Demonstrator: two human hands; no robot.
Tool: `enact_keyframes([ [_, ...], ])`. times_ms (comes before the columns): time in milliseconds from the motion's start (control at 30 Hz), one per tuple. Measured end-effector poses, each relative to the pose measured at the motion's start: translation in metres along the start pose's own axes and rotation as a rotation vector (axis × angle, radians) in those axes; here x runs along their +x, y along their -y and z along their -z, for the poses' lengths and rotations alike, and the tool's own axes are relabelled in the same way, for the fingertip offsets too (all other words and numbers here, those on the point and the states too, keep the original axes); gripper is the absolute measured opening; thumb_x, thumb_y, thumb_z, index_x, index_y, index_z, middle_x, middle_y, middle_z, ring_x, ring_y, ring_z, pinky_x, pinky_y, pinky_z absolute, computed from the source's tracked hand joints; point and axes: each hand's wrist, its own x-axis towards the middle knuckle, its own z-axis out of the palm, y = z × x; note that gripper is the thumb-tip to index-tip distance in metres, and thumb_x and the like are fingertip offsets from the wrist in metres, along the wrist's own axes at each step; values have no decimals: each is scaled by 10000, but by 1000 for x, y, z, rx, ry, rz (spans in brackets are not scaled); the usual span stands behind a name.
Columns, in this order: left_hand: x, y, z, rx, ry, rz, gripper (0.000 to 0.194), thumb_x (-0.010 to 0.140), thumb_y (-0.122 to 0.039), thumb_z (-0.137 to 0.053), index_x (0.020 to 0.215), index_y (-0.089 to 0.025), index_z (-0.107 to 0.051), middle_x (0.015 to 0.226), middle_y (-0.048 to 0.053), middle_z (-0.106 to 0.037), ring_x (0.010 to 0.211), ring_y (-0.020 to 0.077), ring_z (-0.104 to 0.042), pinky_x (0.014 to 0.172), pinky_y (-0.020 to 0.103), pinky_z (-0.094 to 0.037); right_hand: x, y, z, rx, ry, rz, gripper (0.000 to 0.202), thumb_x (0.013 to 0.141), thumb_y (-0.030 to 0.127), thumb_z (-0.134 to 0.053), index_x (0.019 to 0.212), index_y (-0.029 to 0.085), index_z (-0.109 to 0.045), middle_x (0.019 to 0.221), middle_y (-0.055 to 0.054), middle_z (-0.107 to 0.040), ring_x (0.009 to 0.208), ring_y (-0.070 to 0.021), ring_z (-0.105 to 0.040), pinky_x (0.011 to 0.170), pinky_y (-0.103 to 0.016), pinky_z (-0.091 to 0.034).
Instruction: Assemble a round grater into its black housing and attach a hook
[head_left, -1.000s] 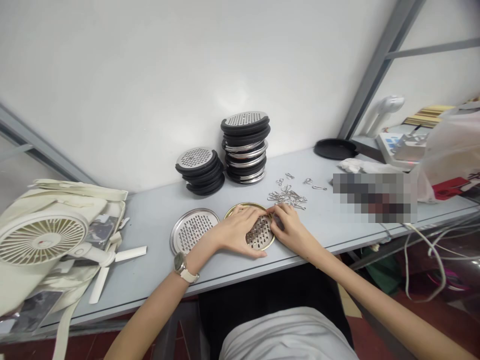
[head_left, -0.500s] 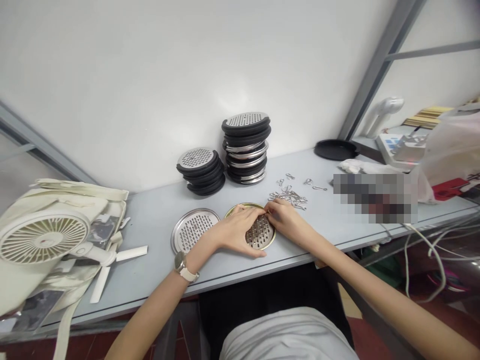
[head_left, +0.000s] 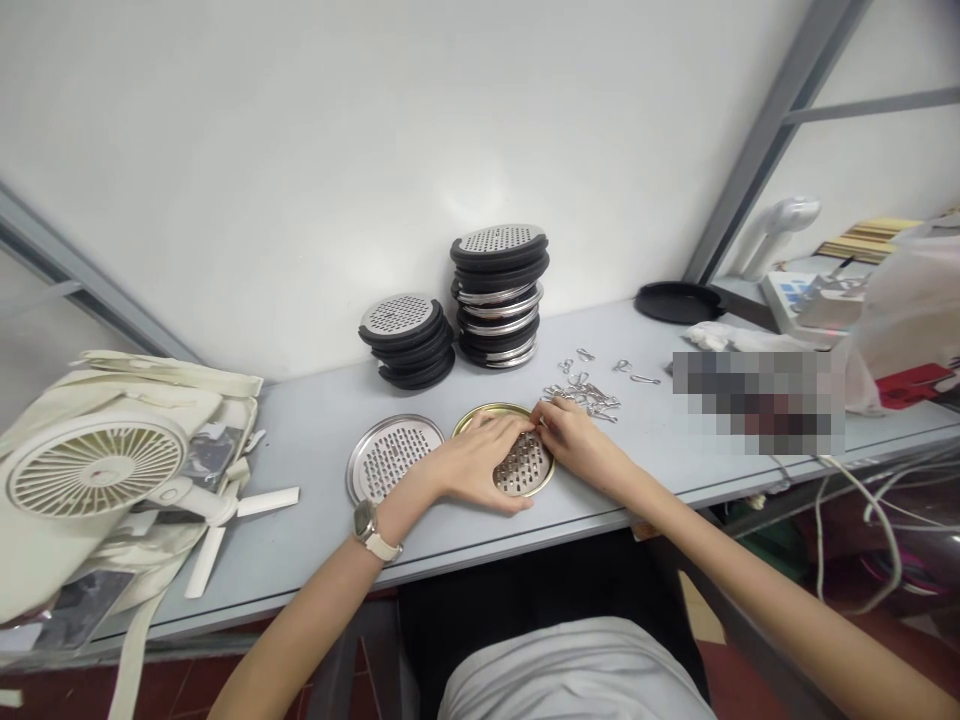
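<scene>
A gold-rimmed round grater plate (head_left: 519, 465) lies on the table in front of me, partly covered by my hands. My left hand (head_left: 480, 455) rests across its left part, thumb stretched out along the near edge and fingers reaching toward the far right rim. There my right hand (head_left: 566, 428) is closed in a pinch; what sits between its fingertips is hidden. Fingertips of both hands come close together at that rim. A silver-rimmed grater plate (head_left: 394, 455) lies flat to the left, beside my left wrist. Just beyond my right hand is a loose pile of small metal clips (head_left: 592, 395).
Two stacks of round plates, a shorter black stack (head_left: 412, 355) and a taller mixed stack (head_left: 499, 300), stand by the wall. A white fan (head_left: 101, 470) lies on a cream bag at left. A black round tray (head_left: 679, 302) and a plastic bag (head_left: 900, 300) are at right.
The view has shifted slightly. Both hands stay at the same grater plate in nearly the same pose, with only slight finger movement.
</scene>
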Motion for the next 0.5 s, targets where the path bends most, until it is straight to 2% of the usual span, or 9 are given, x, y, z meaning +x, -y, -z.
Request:
enact_keyframes([
  [133,-1,3,-2,3,19,12,991,679,-574,-658,1457,-171,-195,1497,142,-310,1408,296,-241,1165,454,-175,-1,0,5,72,11,-7,171,875,109,-452,899,182,-604,832,-57,-542,780,-198,-563,735,-313,-456],
  [200,-2,4,-2,-5,15,14,1023,669,-594,-662,1465,-167,-182,1507,143,-292,1422,302,-203,1167,458,-172,-1,-2,6,91,15,-17,160,870,115,-465,874,181,-611,835,-56,-550,776,-196,-568,728,-312,-456],
  [367,-1,2,0,-8,5,24,1006,654,-631,-661,1446,-175,-241,1472,136,-352,1396,308,-253,1149,456,-213,-1,-10,4,166,46,-43,201,886,168,-462,934,187,-656,843,-58,-577,805,-202,-573,769,-333,-458],
  [500,0,1,1,16,8,25,961,671,-621,-652,1435,-187,-262,1461,126,-374,1379,299,-298,1151,452,-204,-2,-12,0,201,5,-63,193,874,171,-455,952,179,-631,853,-60,-574,779,-196,-568,748,-328,-456],
])
